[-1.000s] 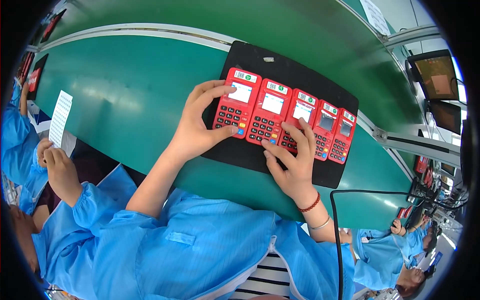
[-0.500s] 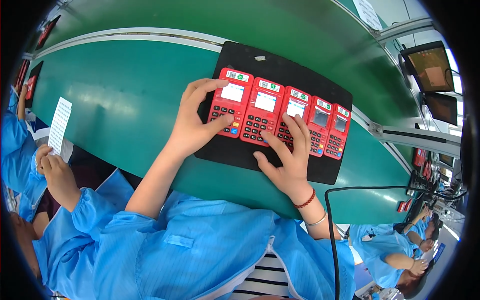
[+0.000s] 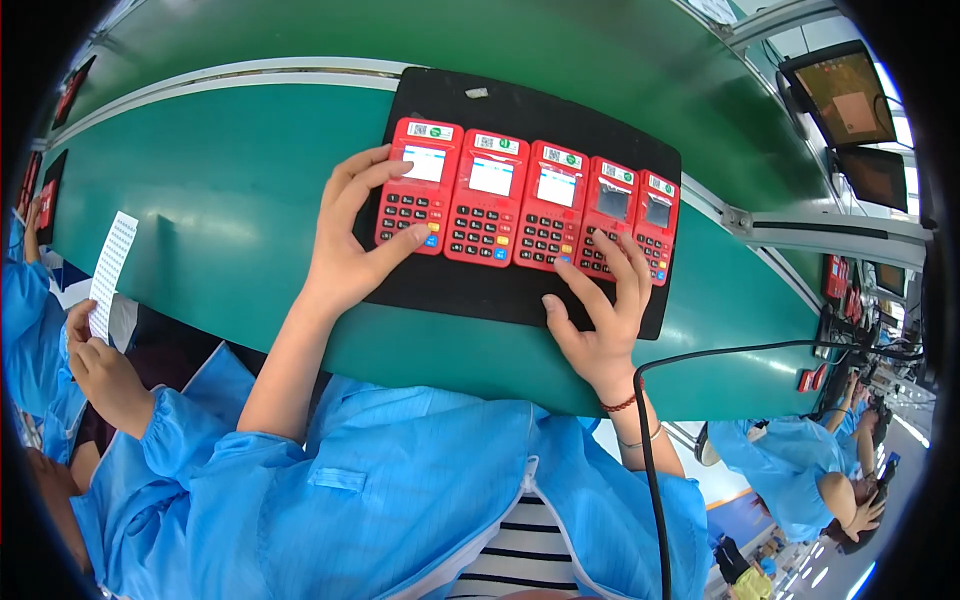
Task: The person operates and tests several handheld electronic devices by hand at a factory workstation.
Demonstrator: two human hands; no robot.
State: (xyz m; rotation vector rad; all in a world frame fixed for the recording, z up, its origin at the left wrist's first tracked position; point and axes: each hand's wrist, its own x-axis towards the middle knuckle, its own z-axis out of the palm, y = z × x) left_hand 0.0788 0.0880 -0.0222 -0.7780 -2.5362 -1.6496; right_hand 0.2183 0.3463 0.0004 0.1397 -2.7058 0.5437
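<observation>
Five red terminals (image 3: 553, 207) lie face up on a black mat (image 3: 450, 292), seemingly lined up for easy reach, the left hand (image 3: 343, 235) spread, thumb and fingers apart, across the leftmost, the right hand (image 3: 603, 320), fingers loosely parted, over the third and fourth.

Left hand (image 3: 345, 258) and right hand (image 3: 607, 325) touch red terminals (image 3: 482, 208) (three lit) on a black mat (image 3: 550, 98).
</observation>
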